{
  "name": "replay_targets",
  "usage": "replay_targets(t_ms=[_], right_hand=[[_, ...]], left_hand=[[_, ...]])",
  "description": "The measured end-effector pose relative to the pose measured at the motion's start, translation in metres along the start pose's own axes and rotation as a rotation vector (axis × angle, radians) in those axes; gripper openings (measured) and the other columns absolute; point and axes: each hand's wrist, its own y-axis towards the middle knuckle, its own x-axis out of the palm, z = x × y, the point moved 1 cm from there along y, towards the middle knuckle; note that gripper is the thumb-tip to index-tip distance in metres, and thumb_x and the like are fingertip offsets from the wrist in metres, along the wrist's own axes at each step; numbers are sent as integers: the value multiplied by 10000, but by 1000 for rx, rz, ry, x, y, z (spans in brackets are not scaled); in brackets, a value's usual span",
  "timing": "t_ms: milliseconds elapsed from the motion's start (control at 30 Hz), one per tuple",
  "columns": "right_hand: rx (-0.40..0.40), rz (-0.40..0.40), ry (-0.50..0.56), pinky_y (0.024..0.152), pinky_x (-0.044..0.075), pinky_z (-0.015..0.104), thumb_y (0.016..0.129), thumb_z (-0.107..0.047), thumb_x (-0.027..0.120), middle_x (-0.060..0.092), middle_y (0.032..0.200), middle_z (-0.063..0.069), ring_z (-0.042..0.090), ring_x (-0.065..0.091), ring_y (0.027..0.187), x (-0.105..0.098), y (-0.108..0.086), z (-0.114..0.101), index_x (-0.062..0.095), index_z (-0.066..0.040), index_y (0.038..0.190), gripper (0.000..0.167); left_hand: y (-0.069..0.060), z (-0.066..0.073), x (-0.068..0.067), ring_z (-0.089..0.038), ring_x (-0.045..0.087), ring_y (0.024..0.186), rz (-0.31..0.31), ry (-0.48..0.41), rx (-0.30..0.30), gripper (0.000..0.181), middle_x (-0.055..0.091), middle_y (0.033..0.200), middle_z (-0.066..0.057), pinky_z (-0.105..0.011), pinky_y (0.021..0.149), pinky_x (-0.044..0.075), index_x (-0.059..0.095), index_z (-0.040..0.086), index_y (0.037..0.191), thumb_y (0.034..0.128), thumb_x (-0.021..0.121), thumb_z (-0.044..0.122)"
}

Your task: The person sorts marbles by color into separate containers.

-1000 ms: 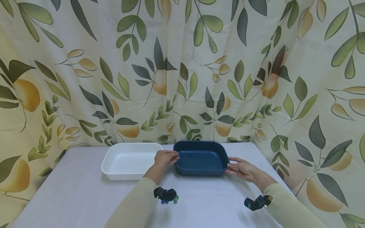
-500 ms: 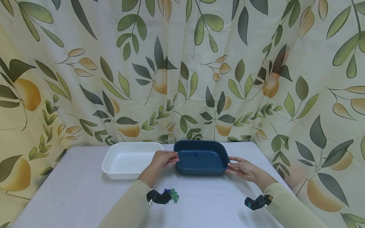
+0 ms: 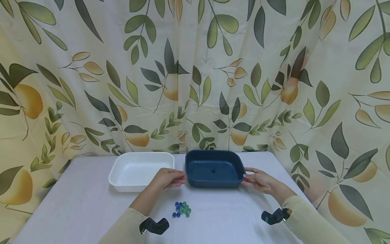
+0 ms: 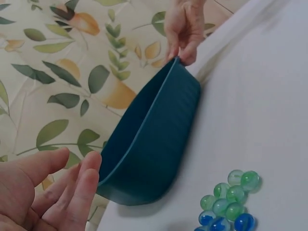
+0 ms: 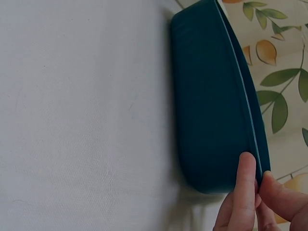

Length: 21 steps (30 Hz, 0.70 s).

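Observation:
A dark blue dish (image 3: pixel 214 183) stands at the back of the table, and one small blue marble (image 3: pixel 213 171) lies on its bottom. At the dish's right side my right hand (image 3: pixel 259 181) pinches the rim between thumb and fingers, as the right wrist view also shows. My left hand (image 3: pixel 169 178) is just off the dish's left end, its fingers extended and holding nothing. In the left wrist view its thumb stands apart from the fingers. Several green marbles (image 3: pixel 185 207) and blue marbles (image 4: pixel 244 222) lie clustered on the table in front of the dishes.
A white dish (image 3: pixel 131 173) stands to the left of the blue one, with my left hand partly in front of its right side. A white cloth (image 3: pixel 225 217) covers the table. Behind it hangs a leaf-and-fruit patterned curtain (image 3: pixel 195 84).
The blue marble has appeared inside the blue dish and shifted slightly right. My left hand has come away from the dish's rim, left and nearer, uncovering the marbles. The right hand stays put.

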Motion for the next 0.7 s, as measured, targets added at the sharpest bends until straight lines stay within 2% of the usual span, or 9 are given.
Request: replay_targets(t_ms=[133, 333, 567, 700], right_hand=[[0, 2, -2, 945, 539, 346, 983, 37, 521, 562, 1225, 206, 213, 675, 946, -1, 0, 0, 153, -15, 1550, 678], [-1, 2, -11, 943, 539, 346, 987, 33, 514, 553, 1240, 215, 206, 686, 932, 0, 1, 0, 158, -4, 1546, 663], [-3, 10, -20, 944, 537, 340, 988, 25, 518, 528, 1275, 225, 210, 697, 933, 0, 1, 0, 147, -5, 1549, 673], [1, 16, -13, 944, 538, 348, 987, 31, 516, 549, 1250, 212, 208, 696, 933, -1, 1, -2, 170, -8, 1545, 657]], left_hand=[[-10, -5, -3, -170, 741, 826, -1, 67, 10, 363, 755, 938, -108, -237, 725, 596, 684, -44, 1156, 931, 686, 241], [-20, -20, -10, -191, 741, 803, 52, 175, 17, 317, 749, 905, -98, -253, 708, 600, 698, -41, 1105, 924, 693, 219], [-24, -37, -15, -159, 720, 753, 77, 310, 51, 240, 741, 879, -63, -251, 715, 597, 729, -7, 1044, 911, 706, 192], [-25, -46, -17, -143, 701, 734, 66, 344, 64, 192, 737, 870, -49, -257, 716, 597, 739, 10, 1024, 909, 699, 157]])
